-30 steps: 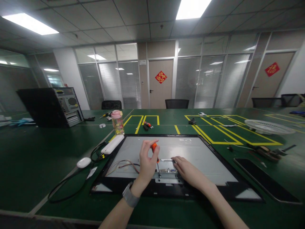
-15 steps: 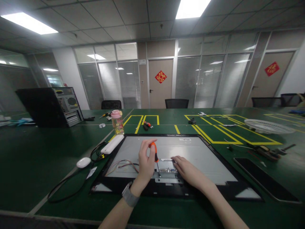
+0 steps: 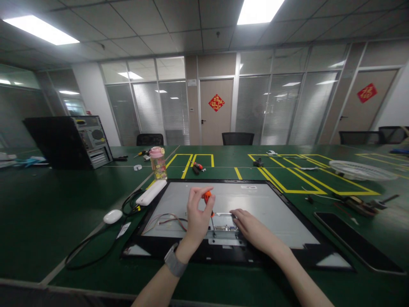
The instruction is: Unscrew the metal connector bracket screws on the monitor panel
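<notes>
A display panel (image 3: 271,213) with a black frame lies face down on the green table, its grey metal back up. My left hand (image 3: 197,217) is closed around the orange handle of a screwdriver (image 3: 207,196), thumb and forefinger near its top. The screwdriver's thin shaft points down at a metal bracket (image 3: 223,241) with connector ports, near the panel's front edge. What the tip touches is too small to tell. My right hand (image 3: 249,226) rests with fingers stretched out at the bracket's right end. Thin wires (image 3: 172,219) lie left of my left hand.
Left of the panel are a white power strip (image 3: 151,193), a black cable, a white mouse-like object (image 3: 112,216) and a pink-lidded bottle (image 3: 159,164). Further left stands a computer case (image 3: 57,143). A dark flat slab (image 3: 354,241) and a caliper-like tool (image 3: 361,204) lie right. Pliers (image 3: 196,169) lie behind.
My left fingers have shifted on the screwdriver handle, now opened wider around its top, and the handle appears turned. The right hand stays on the bracket. The view has moved very slightly.
</notes>
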`<state>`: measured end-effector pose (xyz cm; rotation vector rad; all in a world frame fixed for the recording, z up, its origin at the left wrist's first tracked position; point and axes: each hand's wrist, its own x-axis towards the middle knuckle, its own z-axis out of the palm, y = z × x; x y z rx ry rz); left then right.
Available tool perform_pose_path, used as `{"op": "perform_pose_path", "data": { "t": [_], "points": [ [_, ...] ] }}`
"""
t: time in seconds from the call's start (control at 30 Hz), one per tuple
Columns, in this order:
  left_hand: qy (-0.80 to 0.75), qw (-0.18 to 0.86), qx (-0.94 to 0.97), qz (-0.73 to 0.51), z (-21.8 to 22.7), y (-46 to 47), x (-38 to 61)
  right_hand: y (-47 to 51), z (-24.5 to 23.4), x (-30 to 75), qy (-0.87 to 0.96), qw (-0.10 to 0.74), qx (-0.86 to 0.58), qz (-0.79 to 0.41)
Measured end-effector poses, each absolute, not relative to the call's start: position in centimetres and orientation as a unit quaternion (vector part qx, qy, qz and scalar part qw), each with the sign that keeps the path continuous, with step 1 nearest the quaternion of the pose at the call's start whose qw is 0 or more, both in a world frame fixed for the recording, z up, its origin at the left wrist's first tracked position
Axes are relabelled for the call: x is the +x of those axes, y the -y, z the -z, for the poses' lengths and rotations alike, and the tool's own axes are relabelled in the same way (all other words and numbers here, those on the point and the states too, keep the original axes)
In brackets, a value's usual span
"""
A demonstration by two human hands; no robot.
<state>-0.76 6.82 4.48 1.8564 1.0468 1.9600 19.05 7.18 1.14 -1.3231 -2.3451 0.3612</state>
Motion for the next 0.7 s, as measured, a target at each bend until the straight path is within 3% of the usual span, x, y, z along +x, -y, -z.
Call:
{"op": "perform_pose_path", "data": {
  "t": [0.7],
  "points": [
    [-0.347,0.131,0.651,-0.662,-4.60,-6.71,-0.78,-7.06,-1.40,18.98,0.842,0.210,-0.479,-0.131]
  ]
}}
